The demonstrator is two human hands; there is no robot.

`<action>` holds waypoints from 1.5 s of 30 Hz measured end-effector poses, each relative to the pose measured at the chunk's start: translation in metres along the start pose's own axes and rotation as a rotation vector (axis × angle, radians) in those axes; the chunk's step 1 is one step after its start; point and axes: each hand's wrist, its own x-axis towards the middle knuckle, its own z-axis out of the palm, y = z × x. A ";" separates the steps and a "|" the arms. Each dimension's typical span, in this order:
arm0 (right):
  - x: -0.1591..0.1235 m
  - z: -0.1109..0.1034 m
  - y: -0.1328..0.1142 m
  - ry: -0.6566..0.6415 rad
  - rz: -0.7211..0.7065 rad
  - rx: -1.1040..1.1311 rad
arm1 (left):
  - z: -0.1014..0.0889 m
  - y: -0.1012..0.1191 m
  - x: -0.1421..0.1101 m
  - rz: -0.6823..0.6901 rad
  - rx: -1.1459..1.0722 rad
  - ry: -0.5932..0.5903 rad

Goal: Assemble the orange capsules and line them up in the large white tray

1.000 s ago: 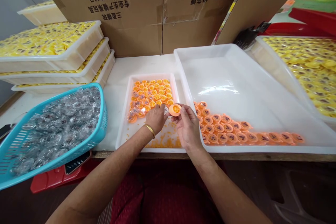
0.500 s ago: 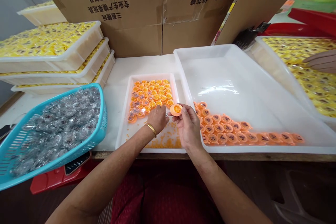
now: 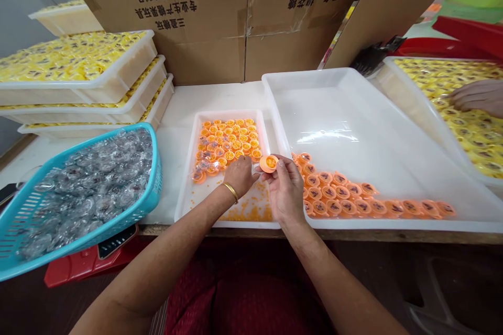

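Observation:
My right hand (image 3: 287,188) grips a small orange cup (image 3: 269,163) by its edge between thumb and fingers. The cup is tilted toward me and has orange bits inside. My left hand (image 3: 240,174), with a gold bangle at the wrist, is closed just left of the cup. Something clear and small shows at its fingertips, too little to name. Both hands are above the small white tray (image 3: 184,188), where many filled orange cups (image 3: 230,138) stand at the back and loose orange bits (image 3: 247,212) lie at the front.
A large white tray (image 3: 314,79) on the right holds rows of orange cups with dark-printed tops (image 3: 348,207). A blue basket (image 3: 157,178) of clear plastic pieces stands left. Stacked trays (image 3: 129,89) and a carton (image 3: 212,57) are behind. Another person's hand (image 3: 477,97) touches yellow packs at right.
Both hands and the held cup have shifted slightly right in view, as has most of the scene. The other person's hand has moved left over the yellow packs.

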 end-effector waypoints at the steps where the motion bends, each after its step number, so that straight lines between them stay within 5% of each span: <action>1: 0.000 0.000 0.000 0.004 -0.002 -0.001 | 0.001 0.002 0.002 -0.006 -0.001 -0.003; 10: 0.000 0.000 0.001 0.000 -0.011 0.030 | 0.002 0.019 0.004 -0.075 0.005 0.013; 31: -0.001 -0.002 0.003 0.004 0.004 -0.006 | 0.004 0.003 -0.013 -0.010 -0.023 0.012; 40: -0.004 0.000 0.002 -0.104 0.063 -0.151 | -0.029 -0.031 -0.063 0.012 -0.460 0.454; 45: -0.007 0.006 -0.003 -0.245 0.229 -0.142 | -0.036 -0.035 -0.080 0.037 -0.602 0.543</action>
